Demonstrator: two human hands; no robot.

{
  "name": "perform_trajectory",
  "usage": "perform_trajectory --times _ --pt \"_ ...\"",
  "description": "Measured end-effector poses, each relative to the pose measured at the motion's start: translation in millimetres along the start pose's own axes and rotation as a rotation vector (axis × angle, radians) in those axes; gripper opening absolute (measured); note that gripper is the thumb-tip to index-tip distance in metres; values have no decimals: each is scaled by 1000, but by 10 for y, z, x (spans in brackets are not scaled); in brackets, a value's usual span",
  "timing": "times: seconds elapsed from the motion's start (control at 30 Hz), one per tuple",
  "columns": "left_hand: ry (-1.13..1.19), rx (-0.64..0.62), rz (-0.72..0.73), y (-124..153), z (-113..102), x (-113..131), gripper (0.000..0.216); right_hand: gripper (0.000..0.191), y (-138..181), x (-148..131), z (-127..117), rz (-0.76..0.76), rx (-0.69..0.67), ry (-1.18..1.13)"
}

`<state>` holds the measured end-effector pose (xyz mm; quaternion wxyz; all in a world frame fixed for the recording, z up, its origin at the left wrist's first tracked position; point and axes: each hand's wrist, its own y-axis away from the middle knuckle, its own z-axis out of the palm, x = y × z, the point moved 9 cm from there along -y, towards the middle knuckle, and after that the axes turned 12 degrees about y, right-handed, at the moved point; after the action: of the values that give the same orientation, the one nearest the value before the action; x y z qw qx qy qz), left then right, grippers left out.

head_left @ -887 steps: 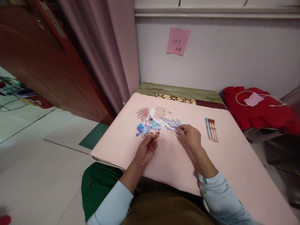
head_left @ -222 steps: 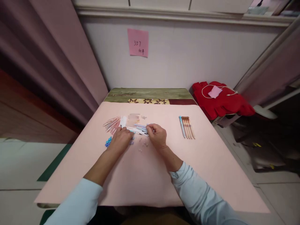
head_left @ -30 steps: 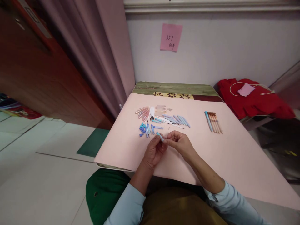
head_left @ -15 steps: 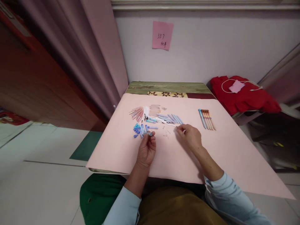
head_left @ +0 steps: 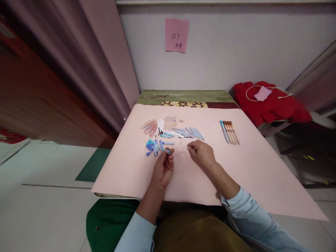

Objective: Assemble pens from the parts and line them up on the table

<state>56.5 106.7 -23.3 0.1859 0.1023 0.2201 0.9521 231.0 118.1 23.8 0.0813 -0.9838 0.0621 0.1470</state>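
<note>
My left hand is closed around a light-blue pen barrel piece, its open end turned towards me. My right hand is pinched low over the paper, its fingertips at a few tiny springs; whatever lies between them is too small to make out. Beyond both hands are white pen refills with dark tips. Blue pen barrels lie side by side behind the right hand. Left of my left hand are small blue clip-like pieces and short blue barrel parts.
Pink paper covers most of the table. Several brown-topped pens and a blue pen lie in a row at the right. Pinkish clear tubes fan out at the back left. A red cloth rests beyond the right edge.
My right hand has moved left, from beside the refill ends to the springs. The left hand keeps its hold on the barrel piece. The whole view has shifted slightly.
</note>
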Motion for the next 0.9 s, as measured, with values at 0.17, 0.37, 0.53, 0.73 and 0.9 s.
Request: perform_trajectory --times 0.17,0.37,0.53,0.73,0.9 --pt "48 52 -80 -27 -104 -36 24 15 10 -19 -5 -21 20 -15" --pt "132 7 -135 -31 -152 -26 21 9 40 115 -74 133 60 -268" --pt "103 -66 -120 -5 -63 -66 13 18 37 69 -19 158 -17 -721" --pt "120 -168 -83 43 88 -82 9 35 131 -375 -270 143 -46 -1095" --pt "74 -95 -100 35 -30 -86 9 27 290 -713 -469 50 4 -1103"
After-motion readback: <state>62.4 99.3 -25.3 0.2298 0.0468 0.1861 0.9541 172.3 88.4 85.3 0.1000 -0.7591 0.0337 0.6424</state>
